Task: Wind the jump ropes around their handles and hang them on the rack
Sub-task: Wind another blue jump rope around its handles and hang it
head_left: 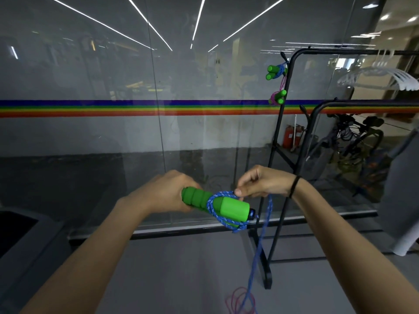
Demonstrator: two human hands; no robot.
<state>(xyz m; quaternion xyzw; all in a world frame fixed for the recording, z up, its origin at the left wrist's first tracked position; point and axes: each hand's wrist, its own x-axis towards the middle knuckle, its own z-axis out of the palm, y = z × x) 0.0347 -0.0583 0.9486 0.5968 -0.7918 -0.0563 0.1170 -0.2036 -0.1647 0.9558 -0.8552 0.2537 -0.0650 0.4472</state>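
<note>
Just in front of the rack [292, 87], low and to its left, both hands are busy with a jump rope. The left hand [167, 193] is clenched round the ribbed end of the green handles [229, 207], holding them nearly level, with the black end cap pointing toward the rack's foot. The right hand [260, 184] pinches the blue rope [256, 252] between thumb and fingertips just above the handles, on the side nearer the rack. A few turns of blue rope already lie round the middle of the handles, and one loop sags below them. From the pinch the rest of the rope drops in front of the rack's foot bar to the floor [181, 279], where it meets a loose pink rope [233, 298].

High on the rack's left post hang two finished bundles: a blue bundle [275, 71] with green handles near the top corner, and a pink bundle [277, 97] just beneath it, joined by a pink strand. White hangers [381, 78] hang on the rack's top bar, well to the right of the bundles. A black band [293, 186] circles the right wrist. Behind the rack stands a glass wall [90, 75] with a rainbow stripe [113, 108] across it, and a bike [353, 141] shows through the glass.
</note>
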